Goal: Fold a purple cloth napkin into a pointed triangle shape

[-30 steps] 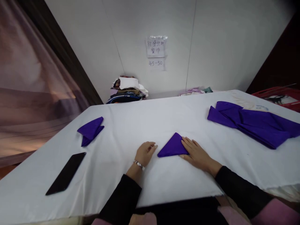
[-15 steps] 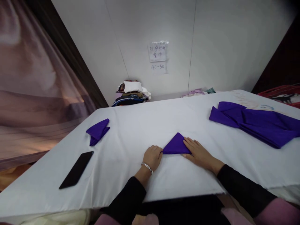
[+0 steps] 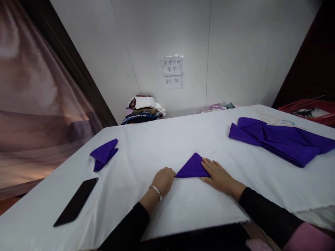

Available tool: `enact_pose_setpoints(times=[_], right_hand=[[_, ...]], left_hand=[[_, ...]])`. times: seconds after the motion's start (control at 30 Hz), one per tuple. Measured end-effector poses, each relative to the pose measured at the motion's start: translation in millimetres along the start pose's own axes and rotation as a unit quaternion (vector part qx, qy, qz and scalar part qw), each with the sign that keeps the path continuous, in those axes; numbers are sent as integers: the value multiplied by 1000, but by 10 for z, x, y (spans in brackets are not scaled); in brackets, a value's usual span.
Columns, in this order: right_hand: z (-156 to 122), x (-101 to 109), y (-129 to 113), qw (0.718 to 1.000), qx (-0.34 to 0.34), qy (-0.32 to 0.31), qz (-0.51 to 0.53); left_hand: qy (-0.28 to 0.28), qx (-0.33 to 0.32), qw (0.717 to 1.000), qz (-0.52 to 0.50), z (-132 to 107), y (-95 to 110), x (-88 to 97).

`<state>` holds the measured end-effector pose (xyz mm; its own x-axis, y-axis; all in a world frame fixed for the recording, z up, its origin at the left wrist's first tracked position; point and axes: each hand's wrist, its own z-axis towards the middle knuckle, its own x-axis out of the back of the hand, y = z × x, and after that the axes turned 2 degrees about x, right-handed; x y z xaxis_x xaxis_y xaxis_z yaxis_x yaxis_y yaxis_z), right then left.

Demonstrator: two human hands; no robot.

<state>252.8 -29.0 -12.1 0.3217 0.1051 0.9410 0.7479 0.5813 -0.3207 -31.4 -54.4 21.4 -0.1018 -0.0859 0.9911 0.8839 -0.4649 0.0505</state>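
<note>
A purple napkin folded into a triangle (image 3: 192, 167) lies on the white tablecloth (image 3: 167, 139) in front of me. My left hand (image 3: 163, 180) rests curled at the triangle's left corner, fingertips touching it. My right hand (image 3: 217, 175) lies flat with fingers stretched out, pressing the triangle's right edge. A silver bracelet circles my left wrist.
A folded purple napkin (image 3: 104, 154) lies at the left. A black phone (image 3: 75, 202) rests near the front left edge. A pile of unfolded purple cloths (image 3: 280, 139) sits at the right. Stacked clothes (image 3: 142, 106) lie beyond the far edge, a red crate (image 3: 309, 110) far right.
My left hand moved in from beside the triangle to touch its left corner and curled. My right hand stayed on the right edge. The view shifted slightly.
</note>
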Motion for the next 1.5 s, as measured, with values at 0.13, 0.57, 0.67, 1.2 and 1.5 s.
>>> enact_pose_setpoints(times=[0.13, 0.57, 0.67, 1.2, 1.5], right_hand=[[0, -8, -12, 1000, 3, 8, -1], [90, 310, -202, 996, -46, -52, 62], [220, 440, -339, 997, -35, -20, 64], [438, 231, -208, 993, 4, -34, 114], [283, 242, -34, 996, -7, -56, 72]], left_hand=[[49, 23, 993, -104, 142, 140, 124], [-75, -15, 997, -30, 766, 564, -341], [-93, -14, 995, -18, 793, 535, -339], [-140, -6, 990, -11, 845, 522, -359], [-111, -4, 993, -42, 789, 530, -335]])
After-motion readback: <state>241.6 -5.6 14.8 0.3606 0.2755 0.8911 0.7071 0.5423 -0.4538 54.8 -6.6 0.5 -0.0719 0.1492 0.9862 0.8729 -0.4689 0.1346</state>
